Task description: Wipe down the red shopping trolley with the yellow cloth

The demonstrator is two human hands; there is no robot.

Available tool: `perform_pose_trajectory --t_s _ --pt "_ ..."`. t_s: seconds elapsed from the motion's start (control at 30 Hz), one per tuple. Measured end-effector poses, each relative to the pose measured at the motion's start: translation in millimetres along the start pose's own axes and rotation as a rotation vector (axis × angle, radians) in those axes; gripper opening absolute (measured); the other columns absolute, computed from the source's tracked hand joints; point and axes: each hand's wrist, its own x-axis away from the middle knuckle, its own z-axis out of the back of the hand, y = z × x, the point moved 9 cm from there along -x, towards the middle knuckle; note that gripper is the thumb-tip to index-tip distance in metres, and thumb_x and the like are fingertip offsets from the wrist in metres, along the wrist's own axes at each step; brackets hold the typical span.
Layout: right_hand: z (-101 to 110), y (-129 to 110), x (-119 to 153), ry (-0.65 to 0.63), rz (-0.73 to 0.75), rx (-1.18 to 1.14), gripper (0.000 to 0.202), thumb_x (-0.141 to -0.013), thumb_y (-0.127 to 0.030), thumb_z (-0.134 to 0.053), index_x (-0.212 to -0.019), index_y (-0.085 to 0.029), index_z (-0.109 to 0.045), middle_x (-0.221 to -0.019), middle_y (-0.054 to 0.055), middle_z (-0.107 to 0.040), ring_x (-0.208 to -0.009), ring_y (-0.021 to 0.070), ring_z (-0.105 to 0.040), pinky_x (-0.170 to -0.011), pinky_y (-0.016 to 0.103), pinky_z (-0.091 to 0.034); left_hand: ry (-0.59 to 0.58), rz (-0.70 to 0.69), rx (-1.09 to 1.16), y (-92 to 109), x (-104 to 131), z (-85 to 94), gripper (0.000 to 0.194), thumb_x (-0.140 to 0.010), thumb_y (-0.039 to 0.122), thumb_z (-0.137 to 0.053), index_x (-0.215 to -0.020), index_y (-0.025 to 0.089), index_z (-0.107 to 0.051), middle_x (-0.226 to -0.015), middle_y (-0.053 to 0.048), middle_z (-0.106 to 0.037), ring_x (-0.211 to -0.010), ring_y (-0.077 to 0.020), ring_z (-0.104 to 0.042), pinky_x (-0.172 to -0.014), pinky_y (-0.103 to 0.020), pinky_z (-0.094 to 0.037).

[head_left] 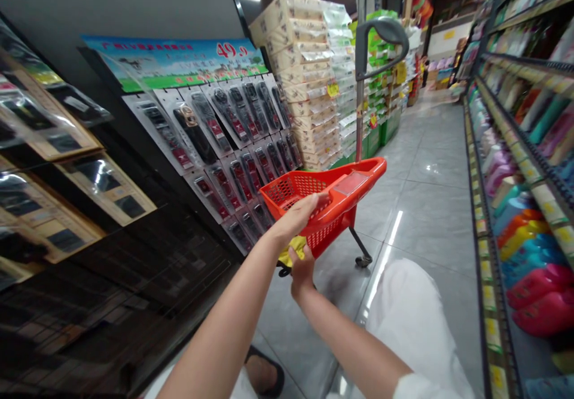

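A red plastic basket trolley (354,192) stands tilted on the tiled floor, with small wheels and a tall metal pole ending in a grey handle (390,31). My left hand (301,213) lies against the basket's near side by the rim, its fingers stretched out. Just below it, my right hand (302,266) grips a crumpled yellow cloth (293,250) against the lower side of the basket. Part of the cloth is hidden behind my hand and forearm.
Packaged belts hang on a display rack (233,118) at the left. Stacked cartons (309,76) rise behind the trolley. Shelves with bottles and colourful slippers (533,267) line the right. My white-clad knee (412,321) is at the lower right.
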Motion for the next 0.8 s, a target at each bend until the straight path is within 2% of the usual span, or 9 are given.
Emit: perform_pose_trajectory --t_s 0.1,0.27,0.37,0.47,0.53,0.6,0.67,0.73,0.8 --pt "-10.9 -7.3 4.4 0.061 -0.175 -0.187 0.038 -0.066 -0.030 -0.066 -0.102 -0.023 -0.058 -0.090 0.000 -0.069 -0.077 0.0156 -0.064 -0.065 0.026 -0.051 -0.024 -0.014 0.312 -9.5 1.8 23.7 0.064 -0.087 0.067 -0.041 -0.119 0.017 -0.067 -0.134 -0.012 -0.060 -0.127 -0.0263 -0.052 -0.111 -0.042 -0.034" --pt "-20.5 -34.6 20.6 0.015 -0.369 -0.332 0.043 -0.064 -0.020 -0.069 -0.104 -0.029 -0.057 -0.084 -0.005 -0.069 -0.066 0.0121 -0.064 -0.054 0.021 -0.048 0.153 0.039 0.214 -45.7 13.5 79.3 0.060 -0.085 0.066 -0.047 -0.111 0.018 -0.071 -0.132 -0.010 -0.062 -0.130 -0.0286 -0.049 -0.115 -0.046 -0.026" --pt "-6.8 -50.9 31.4 0.032 -0.391 -0.378 0.042 -0.065 -0.018 -0.071 -0.104 -0.030 -0.059 -0.084 -0.005 -0.070 -0.071 0.0126 -0.066 -0.059 0.023 -0.052 0.134 0.076 0.164 -73.8 20.3 82.7 0.065 -0.084 0.069 -0.045 -0.120 0.019 -0.067 -0.134 -0.010 -0.060 -0.132 -0.0299 -0.047 -0.116 -0.049 -0.025" --pt "12.8 -74.9 41.9 0.019 -0.348 -0.371 0.048 -0.066 -0.022 -0.073 -0.111 -0.032 -0.059 -0.091 -0.003 -0.071 -0.078 0.0146 -0.068 -0.064 0.026 -0.054 0.098 0.039 0.053 -91.1 21.0 74.9 0.066 -0.082 0.068 -0.050 -0.126 0.021 -0.063 -0.144 -0.008 -0.050 -0.138 -0.0285 -0.039 -0.118 -0.047 -0.022" --pt "31.5 -102.6 44.7 0.015 -0.206 -0.289 0.052 -0.069 -0.027 -0.073 -0.118 -0.033 -0.057 -0.100 -0.002 -0.070 -0.082 0.0155 -0.067 -0.069 0.028 -0.055 0.052 -0.005 -0.025 -95.0 17.3 65.8 0.071 -0.078 0.066 -0.055 -0.132 0.020 -0.057 -0.148 -0.009 -0.045 -0.140 -0.0273 -0.036 -0.119 -0.045 -0.022" --pt "57.4 -145.1 43.9 0.088 0.096 -0.094 0.053 -0.075 -0.033 -0.070 -0.126 -0.032 -0.055 -0.113 0.002 -0.066 -0.094 0.0169 -0.065 -0.081 0.033 -0.054 0.033 -0.041 -0.134 -94.5 11.5 58.5 0.071 -0.078 0.061 -0.060 -0.135 0.019 -0.053 -0.150 -0.010 -0.044 -0.141 -0.0269 -0.035 -0.119 -0.044 -0.021" --pt "72.8 -192.9 43.3 0.156 0.457 0.227 0.052 -0.078 -0.036 -0.066 -0.129 -0.029 -0.056 -0.124 0.005 -0.058 -0.111 0.0192 -0.058 -0.097 0.037 -0.047 0.050 -0.071 -0.240 -90.5 4.9 52.9 0.064 -0.079 0.054 -0.061 -0.133 0.020 -0.054 -0.148 -0.010 -0.046 -0.140 -0.0275 -0.036 -0.118 -0.044 -0.022" --pt "66.7 -226.5 33.4 0.110 0.717 0.597 0.046 -0.081 -0.036 -0.062 -0.126 -0.026 -0.060 -0.126 0.007 -0.053 -0.120 0.0207 -0.051 -0.105 0.038 -0.040 0.088 -0.102 -0.298 -84.3 -1.3 47.7 0.054 -0.080 0.047 -0.062 -0.127 0.020 -0.056 -0.142 -0.011 -0.051 -0.135 -0.0280 -0.042 -0.116 -0.045 -0.027" --pt "57.1 -243.5 7.6 0.022 0.803 0.899 0.039 -0.085 -0.035 -0.054 -0.121 -0.025 -0.064 -0.124 0.008 -0.051 -0.119 0.0212 -0.051 -0.104 0.037 -0.040 0.134 -0.126 -0.331 -78.3 -6.3 42.5 0.045 -0.080 0.042 -0.061 -0.120 0.020 -0.057 -0.133 -0.011 -0.058 -0.126 -0.0271 -0.051 -0.110 -0.045 -0.034"
